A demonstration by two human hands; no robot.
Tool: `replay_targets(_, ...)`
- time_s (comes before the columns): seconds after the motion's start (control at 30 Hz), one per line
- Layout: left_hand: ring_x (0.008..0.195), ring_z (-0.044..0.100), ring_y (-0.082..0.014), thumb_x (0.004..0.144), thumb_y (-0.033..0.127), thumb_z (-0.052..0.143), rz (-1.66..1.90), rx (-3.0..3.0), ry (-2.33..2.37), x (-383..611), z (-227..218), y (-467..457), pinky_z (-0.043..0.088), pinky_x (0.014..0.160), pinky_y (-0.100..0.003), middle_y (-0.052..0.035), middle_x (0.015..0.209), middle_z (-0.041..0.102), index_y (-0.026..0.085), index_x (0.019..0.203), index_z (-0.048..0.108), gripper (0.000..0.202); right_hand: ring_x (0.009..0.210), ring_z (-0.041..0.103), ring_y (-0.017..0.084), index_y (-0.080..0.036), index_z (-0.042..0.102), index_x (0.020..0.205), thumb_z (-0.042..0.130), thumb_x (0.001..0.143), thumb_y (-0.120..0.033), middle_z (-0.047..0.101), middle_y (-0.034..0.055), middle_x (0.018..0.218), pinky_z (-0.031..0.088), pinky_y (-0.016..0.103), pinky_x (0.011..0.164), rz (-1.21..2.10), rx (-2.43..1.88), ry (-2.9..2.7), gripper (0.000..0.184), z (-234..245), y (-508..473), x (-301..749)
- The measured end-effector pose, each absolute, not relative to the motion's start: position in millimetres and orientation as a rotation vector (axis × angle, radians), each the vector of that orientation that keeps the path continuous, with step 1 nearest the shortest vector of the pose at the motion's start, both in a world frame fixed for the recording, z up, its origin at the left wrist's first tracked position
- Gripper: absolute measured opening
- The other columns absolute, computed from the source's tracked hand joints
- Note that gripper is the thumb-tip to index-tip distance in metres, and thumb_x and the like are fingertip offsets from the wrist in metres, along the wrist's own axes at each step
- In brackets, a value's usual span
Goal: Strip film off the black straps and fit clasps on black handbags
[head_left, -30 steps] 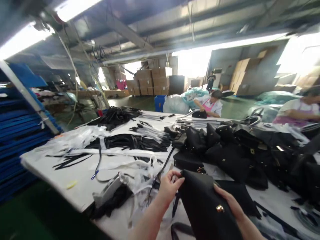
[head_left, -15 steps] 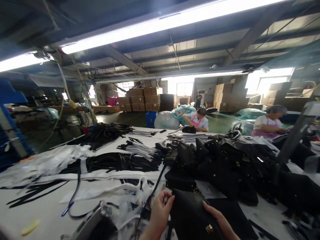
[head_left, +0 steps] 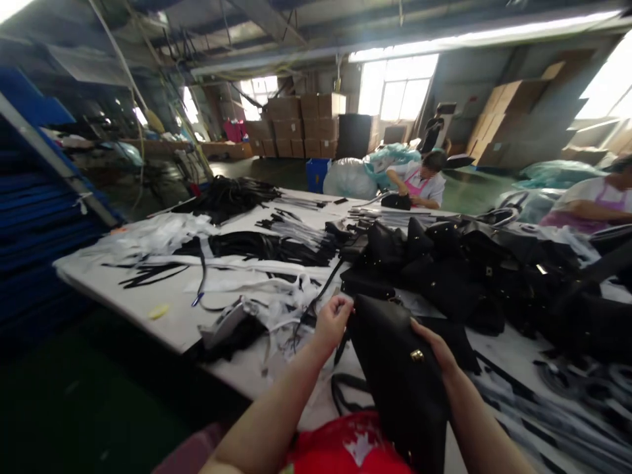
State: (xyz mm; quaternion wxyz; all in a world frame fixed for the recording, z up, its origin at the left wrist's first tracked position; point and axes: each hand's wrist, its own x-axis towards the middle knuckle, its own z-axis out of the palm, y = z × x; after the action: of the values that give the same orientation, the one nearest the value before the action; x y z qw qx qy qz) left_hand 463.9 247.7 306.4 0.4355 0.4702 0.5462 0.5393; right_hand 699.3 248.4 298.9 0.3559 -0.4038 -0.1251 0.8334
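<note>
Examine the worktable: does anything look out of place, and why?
A small yellow item lies by itself near the left edge of the table, odd beside the black straps and white material; I can't tell what it is. The held black bag shows no obvious damage.

Beyond the grip, brown cardboard boxes [head_left: 296, 125] are standing stacked; a blue rectangular bin [head_left: 317, 175] is sitting beside a translucent plastic sack [head_left: 348, 179]. Left of the grip, a small yellow piece [head_left: 158, 311] is lying on the white tabletop [head_left: 123, 295].
</note>
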Motion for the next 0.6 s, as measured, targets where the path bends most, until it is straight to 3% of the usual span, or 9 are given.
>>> replay_targets(0.2,0.069,0.055,-0.0128,0.086,0.042,0.057,1.361,1.253,1.353,457.8,307.8,241.5,0.041,0.062,-0.022,-0.0037,0.081,0.066,0.016,0.095,0.069,0.03,0.082,0.074,0.028,-0.009,0.07,0.108,0.055,0.09,-0.027,0.077,0.0135,0.089,0.059,0.043,0.085,2.17,-1.127,-0.317,0.029,297.2,247.8,706.1)
replay_targets(0.37,0.058,0.045,-0.0102,0.081,0.039,0.065,1.293,1.418,1.447,453.0,310.7,234.2,0.036,0.058,-0.022,0.0035,0.065,0.054,0.018,0.088,0.067,0.022,0.086,0.074,0.028,-0.01,0.07,0.107,0.058,0.089,-0.023,0.076,0.0128,0.091,0.059,0.041,0.088,2.141,-1.112,-0.319,0.026,301.4,248.1,698.4)
replay_targets(0.6,0.058,0.041,-0.0118,0.084,0.044,0.059,1.263,1.394,1.466,446.2,299.1,242.5,0.031,0.056,-0.025,0.002,0.062,0.049,0.016,0.074,0.061,0.03,0.092,0.073,0.028,-0.011,0.072,0.108,0.07,0.081,-0.025,0.077,0.0111,0.091,0.059,0.035,0.09,2.133,-1.084,-0.425,0.03,293.2,251.3,685.5)
